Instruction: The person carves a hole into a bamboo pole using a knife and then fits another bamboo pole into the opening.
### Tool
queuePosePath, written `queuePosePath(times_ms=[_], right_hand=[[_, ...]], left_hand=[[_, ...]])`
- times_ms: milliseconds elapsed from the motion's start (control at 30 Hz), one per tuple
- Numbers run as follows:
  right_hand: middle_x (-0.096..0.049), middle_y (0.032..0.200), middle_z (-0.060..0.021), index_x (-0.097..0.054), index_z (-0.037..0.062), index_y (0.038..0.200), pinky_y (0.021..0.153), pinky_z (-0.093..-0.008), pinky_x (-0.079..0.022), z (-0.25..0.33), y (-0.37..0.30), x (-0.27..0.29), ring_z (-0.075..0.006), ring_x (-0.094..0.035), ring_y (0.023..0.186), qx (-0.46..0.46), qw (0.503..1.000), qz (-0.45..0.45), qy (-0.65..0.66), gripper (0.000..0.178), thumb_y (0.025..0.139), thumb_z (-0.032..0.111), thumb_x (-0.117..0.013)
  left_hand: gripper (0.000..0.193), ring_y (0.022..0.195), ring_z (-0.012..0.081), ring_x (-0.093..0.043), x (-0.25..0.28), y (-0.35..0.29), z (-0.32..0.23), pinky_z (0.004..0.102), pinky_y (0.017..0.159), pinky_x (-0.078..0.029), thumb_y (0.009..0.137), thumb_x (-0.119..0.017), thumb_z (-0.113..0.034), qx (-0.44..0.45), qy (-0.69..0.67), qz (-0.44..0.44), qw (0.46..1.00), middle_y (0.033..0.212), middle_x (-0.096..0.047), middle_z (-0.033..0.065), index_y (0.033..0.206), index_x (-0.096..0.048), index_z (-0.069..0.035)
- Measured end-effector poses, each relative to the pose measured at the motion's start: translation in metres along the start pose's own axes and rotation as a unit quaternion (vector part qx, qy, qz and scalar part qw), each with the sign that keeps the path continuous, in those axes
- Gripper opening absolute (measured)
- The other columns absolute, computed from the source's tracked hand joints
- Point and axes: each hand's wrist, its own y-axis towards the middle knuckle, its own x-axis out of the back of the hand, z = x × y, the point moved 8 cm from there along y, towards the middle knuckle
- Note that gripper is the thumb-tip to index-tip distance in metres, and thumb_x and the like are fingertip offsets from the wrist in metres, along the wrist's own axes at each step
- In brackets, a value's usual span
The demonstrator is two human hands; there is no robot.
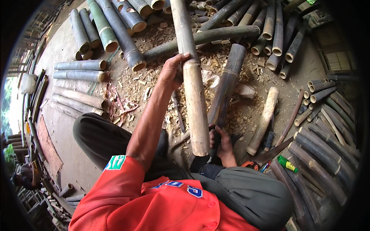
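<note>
While the pale bamboo tube [196, 111] is slanting from the upper edge of the view down toward the person's lap, the left hand [172, 73] is wrapping it just by the node, its grip clamped with the thumb lying across the front. The right hand [224, 147] is sitting beside the tube's lower end, its grip curling around a dark handle [213, 147]; what tool this is belonging to, the view is not showing clearly. A dark bamboo tube [228, 82] is slanting just beyond that hand, and pale chips [239, 120] are covering the ground around both

The tube is looking stiff and hollow, so it is probably weighing little for its length, though its long upper part is likely pulling on the wrist. Its scraped lower face is seeming dry and smooth, perhaps a little slippery, while the ridge at the node is offering the surest hold. The wall is probably resisting a firm squeeze but risking a split along the grain, so holding around the full girth is seeming wiser than pinching the rim
</note>
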Motion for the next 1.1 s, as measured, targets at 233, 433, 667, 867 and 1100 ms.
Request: queuePosePath(times_ms=[233, 433, 667, 867, 1100], right_hand=[[-0.062, 0.077, -0.0064, -0.056, -0.0014, 0.128, 0.053, -0.0324, -0.05, 0.002, 0.003, 0.006, -0.0163, -0.06, 0.06, 0.005, 1.0, 0.018, 0.024, 0.04, 0.104, 0.03, -0.061], [-0.06, 0.076, -0.0051, -0.058, -0.0006, 0.125, 0.052, -0.0316, -0.048, 0.003, 0.001, 0.003, -0.0149, -0.057, 0.059, 0.0, 1.0, -0.005, 0.009, 0.038, 0.104, 0.031, -0.06], [-0.056, 0.074, -0.0046, -0.061, 0.0011, 0.122, 0.05, -0.0303, -0.044, 0.005, 0.0, 0.001, -0.0144, -0.052, 0.058, 0.022, 0.999, -0.034, -0.02, 0.035, 0.103, 0.031, -0.06], [-0.056, 0.075, -0.0057, -0.061, -0.001, 0.12, 0.05, -0.0307, -0.044, 0.004, 0.0, 0.004, -0.0151, -0.053, 0.059, 0.034, 0.999, -0.034, -0.023, 0.036, 0.103, 0.031, -0.06], [-0.058, 0.076, -0.0044, -0.058, 0.0027, 0.126, 0.052, -0.0337, -0.046, -0.004, 0.002, 0.011, -0.016, -0.054, 0.06, -0.002, 1.0, -0.003, 0.013, 0.037, 0.103, 0.031, -0.059]], left_hand=[[0.042, 0.082, 0.0268, -0.073, 0.01, 0.006, 0.002, 0.046, 0.079, -0.062, 0.09, -0.078, -0.029, 0.011, -0.041, -0.011, 0.999, 0.096, -0.072, 0.0151, 0.116, -0.062, 0.0], [0.048, 0.084, 0.0234, -0.072, 0.001, 0.007, -0.007, 0.0417, 0.078, -0.062, 0.086, -0.084, -0.023, -0.028, 0.025, -0.031, 0.999, 0.097, -0.071, 0.0129, 0.12, -0.061, 0.003], [0.058, 0.086, 0.0174, -0.069, 0.002, 0.003, -0.012, 0.0367, 0.075, -0.06, 0.08, -0.092, -0.027, -0.068, 0.165, -0.058, 0.982, 0.101, -0.07, 0.0081, 0.122, -0.064, 0.001], [0.063, 0.087, 0.0202, -0.071, 0.0, 0.004, -0.01, 0.0379, 0.076, -0.062, 0.076, -0.094, -0.02, -0.06, 0.159, -0.056, 0.984, 0.102, -0.072, 0.0126, 0.124, -0.064, 0.006], [0.038, 0.082, 0.0201, -0.069, -0.004, 0.004, 0.001, 0.0375, 0.074, -0.061, 0.08, -0.074, -0.009, -0.039, 0.153, 0.008, 0.988, 0.093, -0.069, 0.0101, 0.115, -0.065, 0.002]])
